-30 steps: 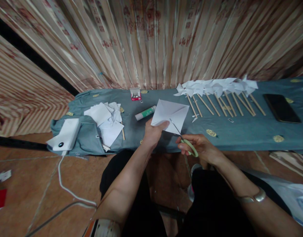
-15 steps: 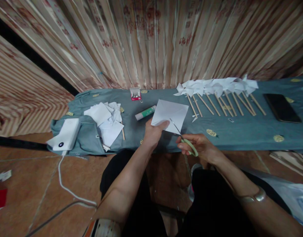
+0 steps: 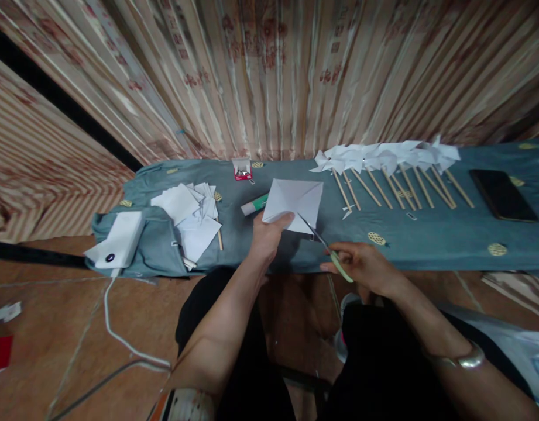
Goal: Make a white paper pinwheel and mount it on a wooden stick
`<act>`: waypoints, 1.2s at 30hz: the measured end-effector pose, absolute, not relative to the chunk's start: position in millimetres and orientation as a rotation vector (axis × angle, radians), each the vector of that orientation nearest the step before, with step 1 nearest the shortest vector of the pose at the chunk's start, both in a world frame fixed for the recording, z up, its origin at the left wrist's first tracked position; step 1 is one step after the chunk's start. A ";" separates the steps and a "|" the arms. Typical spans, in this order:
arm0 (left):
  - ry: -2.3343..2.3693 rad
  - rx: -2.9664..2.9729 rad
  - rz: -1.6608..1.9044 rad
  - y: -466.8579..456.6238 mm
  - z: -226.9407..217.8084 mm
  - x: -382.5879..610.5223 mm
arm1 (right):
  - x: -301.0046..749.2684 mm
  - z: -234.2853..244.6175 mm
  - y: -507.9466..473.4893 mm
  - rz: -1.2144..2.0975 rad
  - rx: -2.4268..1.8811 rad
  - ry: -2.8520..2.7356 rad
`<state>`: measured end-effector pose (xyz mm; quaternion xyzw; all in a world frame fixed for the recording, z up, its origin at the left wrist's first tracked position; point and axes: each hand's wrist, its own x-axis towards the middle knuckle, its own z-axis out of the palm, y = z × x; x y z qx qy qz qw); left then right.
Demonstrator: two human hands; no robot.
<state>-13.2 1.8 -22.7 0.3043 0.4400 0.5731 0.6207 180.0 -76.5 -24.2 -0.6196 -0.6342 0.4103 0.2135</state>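
A square sheet of white paper (image 3: 295,197) with crease lines is pinched at its near left corner by my left hand (image 3: 269,231), thumb on top. My right hand (image 3: 361,263) is closed round the green handles of a pair of scissors (image 3: 339,266). The scissors' blades lie at the paper's near right corner and point toward its middle; whether they are cutting cannot be made out. Behind the paper, partly covered by it, lies a glue stick (image 3: 254,204) with a green and white body.
Several paper pinwheels (image 3: 394,156) on wooden sticks lie in a row at the back right, beside a black phone (image 3: 503,195). Loose paper squares (image 3: 199,234) are piled on the left near a white power bank (image 3: 125,238). A small red box (image 3: 243,174) holds metal pins.
The paper has turned and shifted a little to the left with my left hand. The scissors have turned in my right hand, and their tip sits slightly further left.
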 end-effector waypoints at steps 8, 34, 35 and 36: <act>1.148 0.806 1.204 -0.5 -39.6 -11.5 | 210.2 -22.0 -68.7 0.143 -2.298 -2.122; 1.331 1.479 1.082 1.5 -56.4 -64.4 | 198.3 -23.9 -38.7 -0.061 -2.263 -2.261; 1.346 1.528 1.081 1.4 -55.6 -67.8 | 198.1 -25.4 -39.3 -0.067 -2.248 -2.259; 1.367 1.577 1.080 1.7 -54.9 -71.0 | 197.8 -26.7 -40.1 -0.077 -2.237 -2.253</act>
